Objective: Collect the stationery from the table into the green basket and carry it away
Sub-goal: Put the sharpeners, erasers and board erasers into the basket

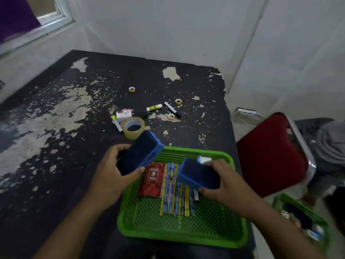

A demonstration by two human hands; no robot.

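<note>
The green basket (183, 234) sits at the table's near edge, holding a red notebook (152, 179), several patterned pencils (175, 191) and a small white item (204, 159). My left hand (112, 176) grips a blue board eraser (139, 153) above the basket's left rim. My right hand (225, 186) holds a second blue eraser (197, 176) over the pencils. Farther out on the black table (56, 146) lie a large clear tape roll (134, 127), three small tape rolls (171, 116), a glue stick (154, 107), a marker (172, 109) and small boxes (123, 114).
A red chair (270, 154) stands to the right of the table. Another green basket (302, 219) with items lies low at the right. White walls close the corner behind, and a window (46, 14) is at the upper left.
</note>
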